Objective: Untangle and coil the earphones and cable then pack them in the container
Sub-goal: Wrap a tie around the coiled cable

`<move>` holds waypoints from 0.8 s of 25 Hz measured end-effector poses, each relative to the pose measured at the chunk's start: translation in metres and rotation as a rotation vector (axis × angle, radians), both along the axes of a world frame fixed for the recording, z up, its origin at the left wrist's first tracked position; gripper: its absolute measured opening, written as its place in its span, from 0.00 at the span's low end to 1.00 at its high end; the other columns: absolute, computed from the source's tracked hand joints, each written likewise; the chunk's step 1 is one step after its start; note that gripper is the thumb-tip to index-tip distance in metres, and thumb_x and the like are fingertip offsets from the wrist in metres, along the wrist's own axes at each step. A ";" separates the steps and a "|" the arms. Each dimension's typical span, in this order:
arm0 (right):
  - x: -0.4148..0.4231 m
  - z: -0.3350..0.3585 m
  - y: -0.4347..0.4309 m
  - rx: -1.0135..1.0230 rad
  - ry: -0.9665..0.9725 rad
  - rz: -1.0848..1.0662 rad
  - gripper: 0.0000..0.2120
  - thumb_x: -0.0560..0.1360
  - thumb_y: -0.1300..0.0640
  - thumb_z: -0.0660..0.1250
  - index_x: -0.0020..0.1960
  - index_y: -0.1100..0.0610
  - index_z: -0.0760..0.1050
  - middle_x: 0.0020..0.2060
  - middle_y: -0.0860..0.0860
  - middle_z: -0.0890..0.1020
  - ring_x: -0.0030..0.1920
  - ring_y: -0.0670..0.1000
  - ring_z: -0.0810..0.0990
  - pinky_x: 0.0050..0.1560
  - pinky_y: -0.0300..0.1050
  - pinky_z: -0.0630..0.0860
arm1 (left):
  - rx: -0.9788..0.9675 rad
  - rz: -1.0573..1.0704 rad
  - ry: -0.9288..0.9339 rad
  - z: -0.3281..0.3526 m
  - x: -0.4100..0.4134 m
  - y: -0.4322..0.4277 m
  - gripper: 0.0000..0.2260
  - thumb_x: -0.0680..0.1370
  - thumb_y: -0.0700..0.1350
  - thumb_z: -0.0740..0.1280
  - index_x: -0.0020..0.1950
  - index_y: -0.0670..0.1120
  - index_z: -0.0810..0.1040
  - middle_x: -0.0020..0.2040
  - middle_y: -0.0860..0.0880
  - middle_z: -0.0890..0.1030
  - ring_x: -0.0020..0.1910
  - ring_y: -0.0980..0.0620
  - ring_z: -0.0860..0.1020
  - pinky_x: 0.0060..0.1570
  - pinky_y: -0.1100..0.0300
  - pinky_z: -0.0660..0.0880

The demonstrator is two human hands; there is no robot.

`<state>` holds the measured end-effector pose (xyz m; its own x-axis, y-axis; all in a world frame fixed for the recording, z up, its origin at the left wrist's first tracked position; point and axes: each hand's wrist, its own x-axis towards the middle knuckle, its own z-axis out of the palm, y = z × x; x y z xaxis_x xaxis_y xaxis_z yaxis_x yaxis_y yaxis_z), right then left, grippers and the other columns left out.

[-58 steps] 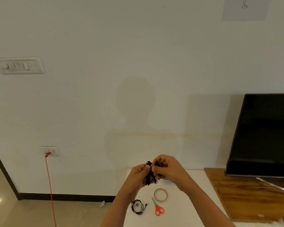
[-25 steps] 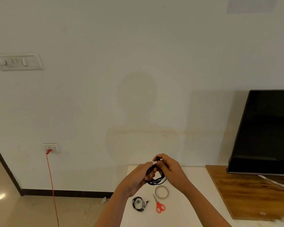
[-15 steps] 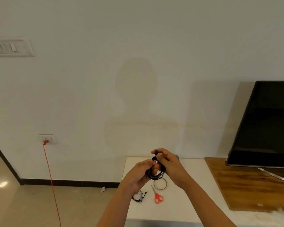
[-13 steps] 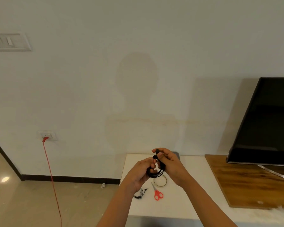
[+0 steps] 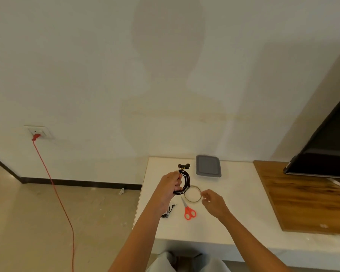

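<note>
In the head view, the left hand (image 5: 170,185) grips a coiled black cable (image 5: 185,181) above the white table (image 5: 241,195), its plug ends sticking up. The right hand (image 5: 212,202) has curled fingers at the edge of a thin ring (image 5: 187,199), though I cannot tell whether they pinch it. The grey container (image 5: 208,168) sits behind, red scissors (image 5: 189,211) and the earphones (image 5: 168,212) nearer, the earphones partly hidden by the left forearm.

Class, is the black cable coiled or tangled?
Coiled: the cable forms stacked loops gripped by the left hand, its plug end sticking out on top.
</note>
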<state>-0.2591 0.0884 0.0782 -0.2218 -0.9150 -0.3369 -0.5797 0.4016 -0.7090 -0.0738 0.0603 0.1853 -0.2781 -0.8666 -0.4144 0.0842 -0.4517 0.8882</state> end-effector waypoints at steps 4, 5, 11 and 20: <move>-0.002 -0.055 -0.029 0.074 0.215 0.290 0.26 0.77 0.69 0.59 0.73 0.58 0.61 0.74 0.54 0.64 0.73 0.53 0.64 0.70 0.41 0.62 | 0.019 0.016 0.018 -0.031 -0.008 -0.024 0.12 0.81 0.42 0.55 0.40 0.46 0.72 0.28 0.54 0.63 0.28 0.56 0.60 0.37 0.62 0.60; -0.002 -0.068 -0.036 0.080 0.271 0.330 0.27 0.77 0.68 0.59 0.75 0.56 0.59 0.75 0.53 0.61 0.74 0.53 0.62 0.72 0.43 0.60 | 0.022 0.023 0.024 -0.038 -0.010 -0.029 0.12 0.81 0.43 0.54 0.41 0.46 0.73 0.29 0.54 0.64 0.28 0.57 0.60 0.37 0.62 0.60; -0.001 -0.112 -0.057 -0.053 0.647 0.445 0.11 0.78 0.56 0.61 0.58 0.54 0.76 0.57 0.51 0.80 0.57 0.50 0.77 0.62 0.39 0.69 | 0.077 0.081 0.056 -0.071 -0.011 -0.051 0.12 0.83 0.45 0.54 0.43 0.45 0.73 0.28 0.54 0.69 0.26 0.58 0.64 0.37 0.63 0.63; -0.004 -0.011 -0.030 -0.333 -0.345 -0.162 0.03 0.78 0.59 0.63 0.46 0.53 0.74 0.35 0.50 0.84 0.37 0.46 0.82 0.39 0.34 0.74 | 0.124 0.185 -0.106 -0.024 -0.017 -0.040 0.10 0.79 0.38 0.55 0.38 0.43 0.71 0.32 0.49 0.73 0.26 0.55 0.65 0.34 0.63 0.64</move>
<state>-0.2632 0.0583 0.0670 -0.2968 -0.9485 -0.1108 -0.2385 0.1860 -0.9532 -0.0911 0.0203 0.1612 -0.0692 -0.8391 -0.5395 0.0852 -0.5438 0.8349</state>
